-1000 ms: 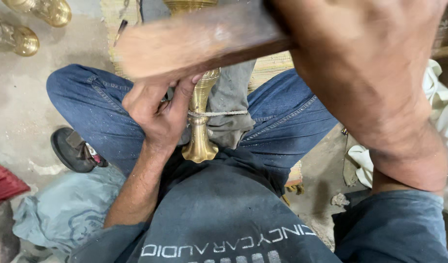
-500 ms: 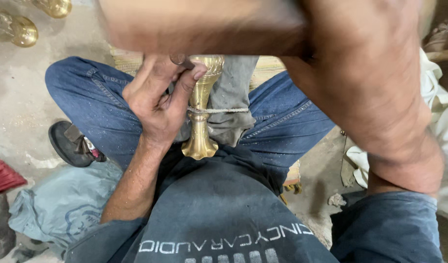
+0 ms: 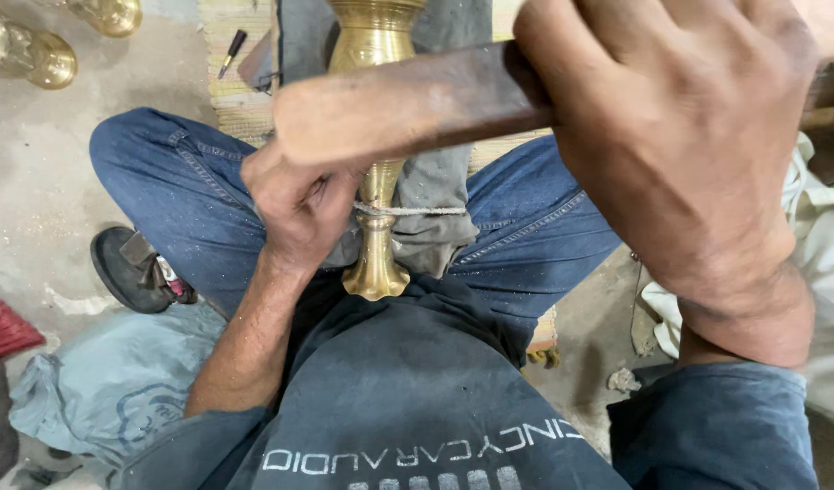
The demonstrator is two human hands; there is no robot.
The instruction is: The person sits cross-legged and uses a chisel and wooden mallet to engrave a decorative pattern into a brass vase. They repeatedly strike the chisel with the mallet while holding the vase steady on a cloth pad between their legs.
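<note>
A brass stemmed piece point(image 3: 377, 238) lies between my crossed legs, its flared foot toward my body. A grey cloth point(image 3: 432, 210) and a loop of string wrap its stem. My left hand point(image 3: 299, 207) is curled tight against the left side of the stem, pinching what looks like a small dark tool that is mostly hidden by the fingers. My right hand point(image 3: 664, 150) fills the upper right, close to the camera. It is clenched around a thick wooden handle point(image 3: 408, 104) that crosses above the brass piece and the left hand.
Two more brass pieces point(image 3: 36, 54) lie on the concrete floor at the top left. A small screwdriver point(image 3: 232, 53) rests on a woven mat point(image 3: 240, 100). A black shoe point(image 3: 127, 270) and grey sack point(image 3: 99, 381) are at the left, and white cloth point(image 3: 825, 263) is at the right.
My right hand has swung the wooden handle up toward the camera and back down over the brass piece. My left hand has stayed at the stem.
</note>
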